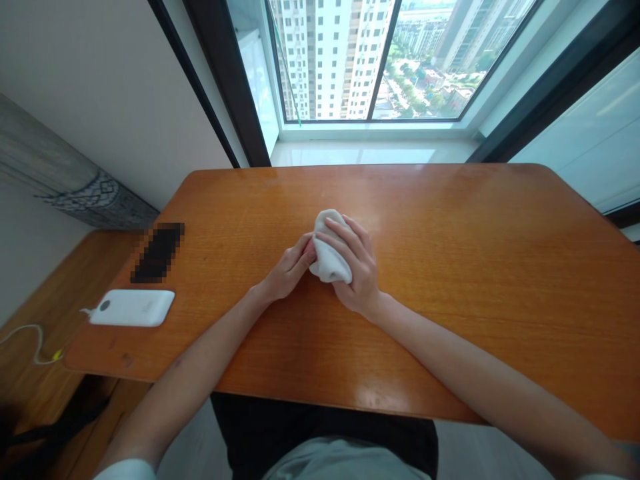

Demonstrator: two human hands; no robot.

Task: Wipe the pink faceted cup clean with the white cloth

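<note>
Near the middle of the wooden table, my right hand [357,267] is wrapped round a bunched white cloth [331,261], its fingers curled over the top. My left hand [290,268] meets the cloth from the left, with its fingers pressed together. A small reddish patch shows between the left fingertips and the cloth; whether it is a thing or part of a finger cannot be made out. Folds of the cloth and the fingers hide whatever lies inside the grip. Both hands are close together just above the tabletop.
The brown wooden table [475,267] has rounded corners. At its left lie a white flat device [135,308] with a cable and a dark pixelated rectangle [159,253]. A grey curtain [75,167] hangs on the left. Beyond the table's far edge is a window [370,60].
</note>
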